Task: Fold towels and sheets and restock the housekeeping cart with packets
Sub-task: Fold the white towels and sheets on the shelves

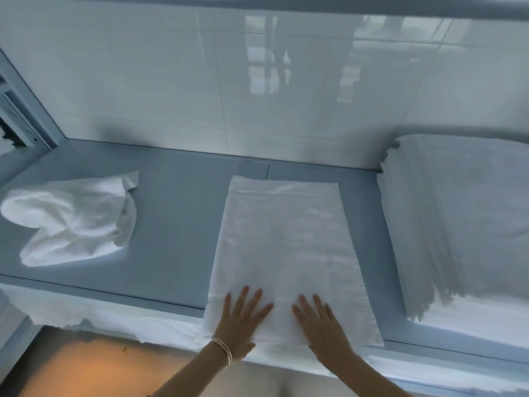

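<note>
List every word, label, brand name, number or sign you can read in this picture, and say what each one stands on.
None: no readable text shows.
The flat white cloth under both hands, the crumpled cloth, the folded stack and the shelf are all unmarked.
The wall tiles carry only reflections.

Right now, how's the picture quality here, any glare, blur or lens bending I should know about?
Head view: glossy wall tiles carry bright window-like reflections; wide-angle bending curves the shelf edge; the folded stack is nearly washed out, layers showing only at its side; left hand and right hand look slightly soft on the flat cloth; overall cool blue cast.
</note>
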